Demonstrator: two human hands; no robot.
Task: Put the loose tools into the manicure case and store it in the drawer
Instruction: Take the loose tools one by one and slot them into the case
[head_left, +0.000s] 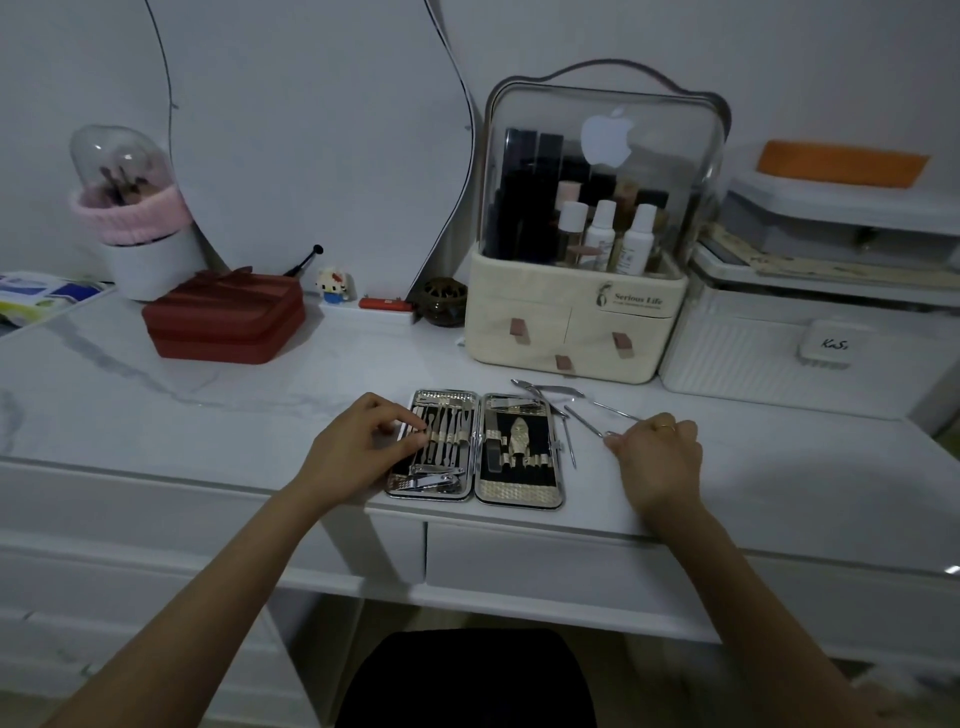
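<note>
The manicure case (475, 449) lies open flat near the front edge of the white dressing table (208, 405), with metal tools strapped in both halves. My left hand (358, 447) rests on the case's left edge, fingertips curled on the tools there. Several loose metal tools (569, 410) lie on the table just right of the case. My right hand (657, 452) sits to their right, its fingertips pinching the near end of a thin loose tool (587, 423). A shut drawer (550, 566) sits below the table edge under the case.
A cream cosmetic organiser (576, 322) with a clear lid stands behind the loose tools. A red zipped case (228, 322) sits at back left beside a pink-rimmed brush holder (130, 218). White storage boxes (810, 353) fill the right. A dark stool (467, 680) is below.
</note>
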